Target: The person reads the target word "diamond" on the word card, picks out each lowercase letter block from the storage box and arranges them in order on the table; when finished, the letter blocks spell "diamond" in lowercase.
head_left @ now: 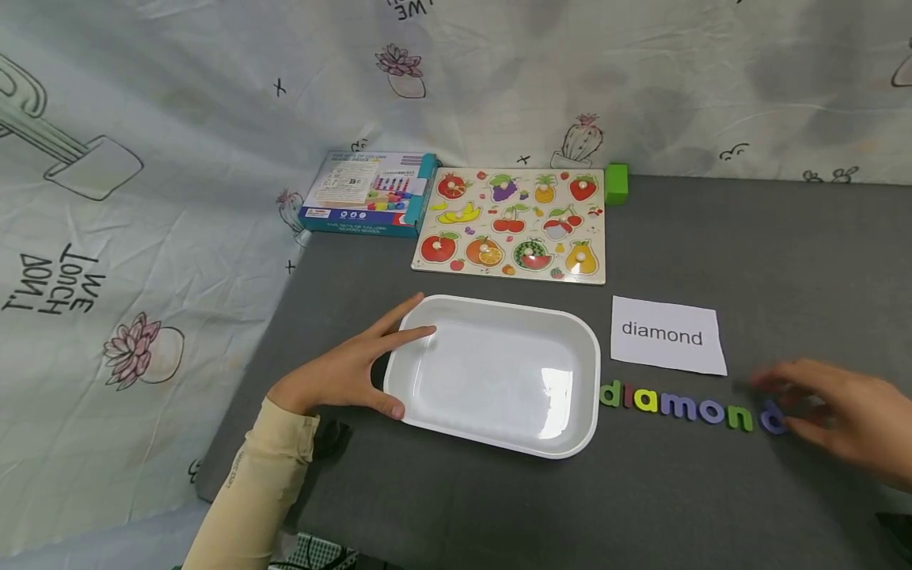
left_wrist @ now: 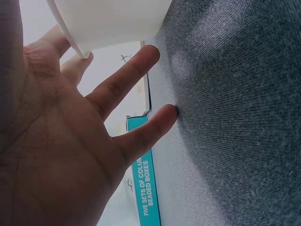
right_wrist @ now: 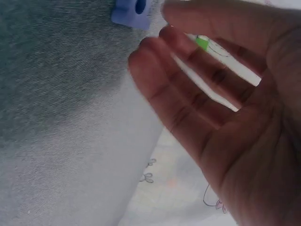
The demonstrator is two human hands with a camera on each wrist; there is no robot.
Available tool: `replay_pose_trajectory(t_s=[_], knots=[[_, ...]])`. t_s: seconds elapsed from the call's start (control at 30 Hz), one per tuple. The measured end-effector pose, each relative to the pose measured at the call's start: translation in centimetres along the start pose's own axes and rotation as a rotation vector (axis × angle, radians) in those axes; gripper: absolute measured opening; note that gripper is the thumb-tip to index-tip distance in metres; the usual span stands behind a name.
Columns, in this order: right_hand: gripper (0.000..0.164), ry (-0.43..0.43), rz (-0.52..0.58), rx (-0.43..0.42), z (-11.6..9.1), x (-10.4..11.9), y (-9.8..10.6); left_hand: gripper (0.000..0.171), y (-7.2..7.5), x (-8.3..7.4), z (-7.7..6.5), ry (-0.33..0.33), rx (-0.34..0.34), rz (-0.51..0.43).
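My left hand (head_left: 342, 368) rests spread at the left end of a white tray (head_left: 580, 443), thumb and fingers along its rim. In the left wrist view the fingers look straight, with the tray's wall (left_wrist: 113, 23) above them. At the far right, my right hand (head_left: 848, 408) hovers beside a purple letter d (head_left: 772, 418), fingers loosely bent. The right wrist view shows nothing between these fingers, and the purple letter (right_wrist: 131, 16) lies just past the fingertips. Left of it, coloured letters spell "diamon", from a green d (head_left: 610, 393) to a green n (head_left: 739, 418).
Above the letters lies a white card (head_left: 668, 348) printed "diamond". Behind the tray are a fruit puzzle board (head_left: 523, 214), a blue boxed set (head_left: 370, 194) and a green block (head_left: 616, 184). A printed cloth (head_left: 499, 79) hangs along the grey table's (head_left: 784, 261) back and left edges.
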State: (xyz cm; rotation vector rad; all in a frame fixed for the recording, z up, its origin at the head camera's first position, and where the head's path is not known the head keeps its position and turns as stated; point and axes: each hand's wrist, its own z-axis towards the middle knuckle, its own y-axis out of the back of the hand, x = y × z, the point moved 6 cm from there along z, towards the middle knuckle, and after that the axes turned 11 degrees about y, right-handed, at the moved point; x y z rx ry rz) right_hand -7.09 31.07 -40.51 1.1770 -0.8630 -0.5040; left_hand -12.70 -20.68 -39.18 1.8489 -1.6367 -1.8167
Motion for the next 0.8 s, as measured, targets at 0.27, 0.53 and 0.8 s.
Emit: replay_pose_trajectory(t_s=[0.27, 0.53, 0.8], knots=[[0.075, 0.118, 0.002, -0.128, -0.33, 0.58, 0.42, 0.104, 0.17, 0.04, -0.06, 0.008, 0.0, -0.003], [0.061, -0.018, -0.047, -0.062, 0.2, 0.41, -0.14, 0.104, 0.28, 0.09, -0.1, 0.023, 0.007, 0.007], [0.054, -0.137, -0.027, -0.042, 0.09, 0.28, -0.1, 0.109, 0.52, -0.6, -0.01, 0.005, 0.021, 0.084]])
